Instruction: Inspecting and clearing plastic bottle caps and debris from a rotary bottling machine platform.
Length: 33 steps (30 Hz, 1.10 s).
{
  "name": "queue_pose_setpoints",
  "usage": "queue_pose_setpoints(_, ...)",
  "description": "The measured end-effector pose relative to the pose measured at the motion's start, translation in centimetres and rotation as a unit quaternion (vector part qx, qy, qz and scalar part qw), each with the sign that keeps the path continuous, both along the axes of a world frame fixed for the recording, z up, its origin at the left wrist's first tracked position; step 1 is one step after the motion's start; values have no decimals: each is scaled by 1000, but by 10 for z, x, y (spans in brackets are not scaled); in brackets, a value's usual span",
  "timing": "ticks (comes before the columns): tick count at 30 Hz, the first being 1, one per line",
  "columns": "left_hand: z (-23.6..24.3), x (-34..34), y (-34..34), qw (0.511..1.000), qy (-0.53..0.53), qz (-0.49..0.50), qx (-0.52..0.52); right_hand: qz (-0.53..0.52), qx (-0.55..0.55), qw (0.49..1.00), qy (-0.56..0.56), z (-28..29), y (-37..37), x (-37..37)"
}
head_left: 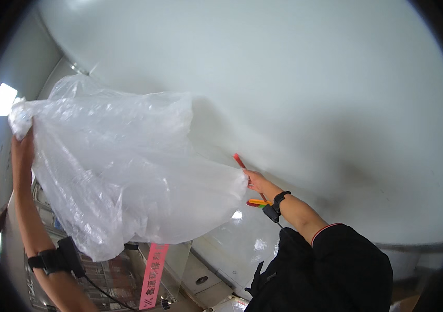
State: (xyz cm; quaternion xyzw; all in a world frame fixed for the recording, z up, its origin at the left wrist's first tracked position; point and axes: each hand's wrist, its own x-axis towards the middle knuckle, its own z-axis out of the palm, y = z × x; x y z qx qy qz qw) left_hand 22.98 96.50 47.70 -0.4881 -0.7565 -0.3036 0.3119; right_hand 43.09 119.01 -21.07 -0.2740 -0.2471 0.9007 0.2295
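A large sheet of clear plastic film (143, 151), perhaps a bag, spreads in the air between my two hands. My left hand (23, 148), raised at the far left, is closed round a bunched-up end of it. At the middle right, my right hand (254, 180) is closed on the film's other edge. The same hand also holds a thin red stick (239, 160), which sticks out above the fingers. Just below that hand shows an orange, green and dark red piece (256, 203); whether it belongs to the stick I cannot tell.
A broad pale, smooth surface (309, 93) rises behind the film. Under the film are a pink strip with dark lettering (154, 275) and a light grey ledge (206, 281). A bright light (4, 100) shines at the left. Black straps with cabled boxes (55, 261) circle both forearms.
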Motion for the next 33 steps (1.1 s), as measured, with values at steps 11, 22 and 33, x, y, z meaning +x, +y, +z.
queue_pose_setpoints(11,-4,-51,-13,899,144,355,-211,-7,443,892,-89,180,-2,-46)
queue_pose_setpoints(22,-56,-191,-30,903,29,373,-210,-34,581,788,-204,270,114,-139)
queue_pose_setpoints(33,-259,-227,47,962,-207,167,-65,15,591,784,-189,247,141,-228)
